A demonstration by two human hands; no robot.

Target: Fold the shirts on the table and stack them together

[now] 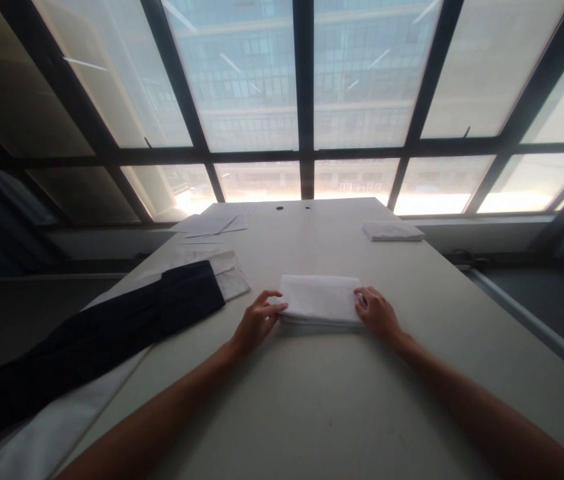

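A folded white cloth (319, 298) lies flat on the white table (322, 380) in front of me, its layers stacked into a neat rectangle. I cannot tell what kind of garment or linen it is. My left hand (258, 319) grips its left edge, thumb and fingers closed around the side. At the opposite short edge, my right hand (377, 312) holds on with curled fingers, some of them partly hidden. Both forearms reach in from the bottom of the view.
Dark navy trousers or a similar long garment (189, 297) lie over white fabric (235, 277) along the table's left side. Paper sheets (212, 223) rest at the far left. Another folded white cloth (393, 231) sits at the far right. Windows (257, 80) rise behind the table.
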